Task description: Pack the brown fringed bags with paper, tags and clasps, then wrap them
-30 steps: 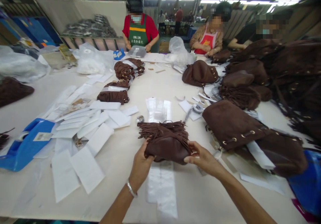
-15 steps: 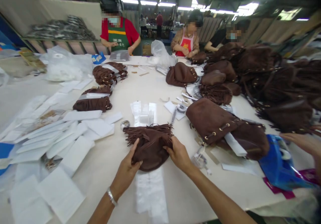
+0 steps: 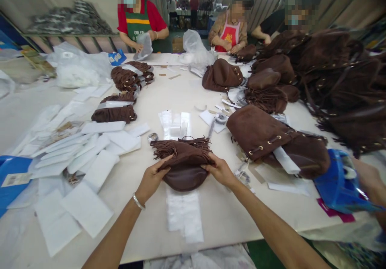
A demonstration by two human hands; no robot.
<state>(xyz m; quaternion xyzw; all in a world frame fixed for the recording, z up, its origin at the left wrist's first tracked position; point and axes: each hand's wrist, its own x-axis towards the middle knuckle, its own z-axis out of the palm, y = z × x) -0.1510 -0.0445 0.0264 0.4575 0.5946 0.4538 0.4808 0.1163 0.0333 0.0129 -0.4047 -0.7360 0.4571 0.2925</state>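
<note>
A dark brown fringed bag (image 3: 185, 176) lies in front of me, its rounded smooth end toward me and its fringe on the far side. My left hand (image 3: 153, 178) grips its left edge, thumb on top. On the right edge my right hand (image 3: 221, 171) pinches the material between thumb and fingers. Beneath the bag runs a strip of clear plastic sleeves (image 3: 185, 216), showing at both its near and far sides. A small roll of tape (image 3: 152, 137) sits just beyond its left corner.
White paper sheets (image 3: 87, 208) are strewn at left. Folded brown bundles (image 3: 114, 114) lie beyond them. At right are a large brown bag (image 3: 259, 128), a blue plastic bag (image 3: 334, 184) and a big brown pile (image 3: 346, 88). A co-worker's hand (image 3: 369, 176) is at the right edge; several people stand across the table.
The bag's near flap is now spread wider and smoother between my hands, which have moved slightly apart. My view has tilted down. Across the table, the co-worker in green has lifted a clear plastic bag.
</note>
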